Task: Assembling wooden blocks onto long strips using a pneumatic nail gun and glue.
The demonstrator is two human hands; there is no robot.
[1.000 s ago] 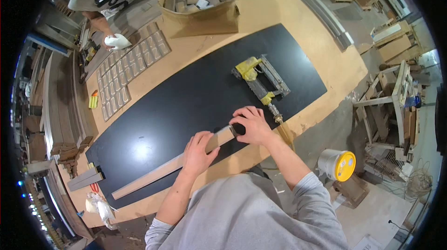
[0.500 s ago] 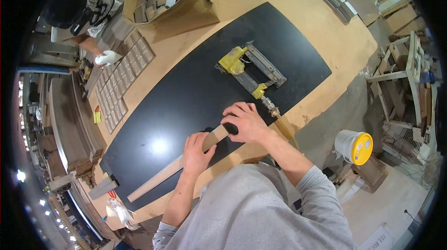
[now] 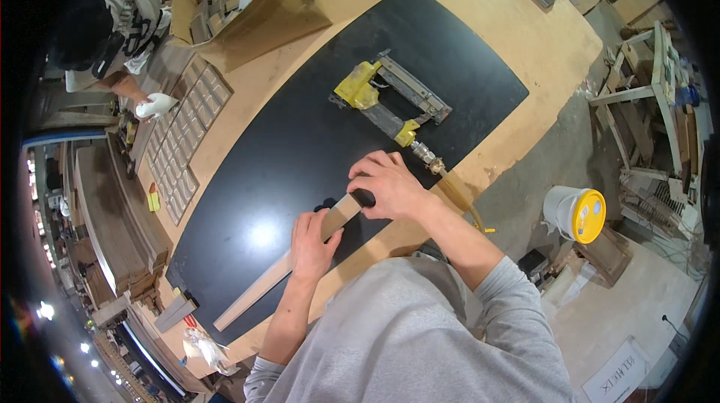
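Note:
A long pale wooden strip (image 3: 255, 290) lies slantwise along the near edge of a black curved panel (image 3: 247, 178). My left hand (image 3: 311, 247) is closed round the strip's upper part, thumb on the near side. At the strip's far right end, my right hand (image 3: 386, 187) grips a small black piece (image 3: 364, 197) against it; the fingers hide much of this piece, so its kind is unclear. Beyond my hands a yellow and grey nail gun (image 3: 390, 95) rests on the panel, joined to an air hose (image 3: 459, 191).
At the upper left a co-worker holds a white squeeze bottle (image 3: 156, 106) over a grooved panel (image 3: 184, 140). An open cardboard box (image 3: 262, 24) of offcuts stands nearby. Metal-looking strips (image 3: 176, 311) lie at the near left corner. A white bucket with yellow lid (image 3: 574, 214) stands off to the right.
The whole view has shifted slightly. Both my hands keep their hold on the strip and the black piece, with little visible movement.

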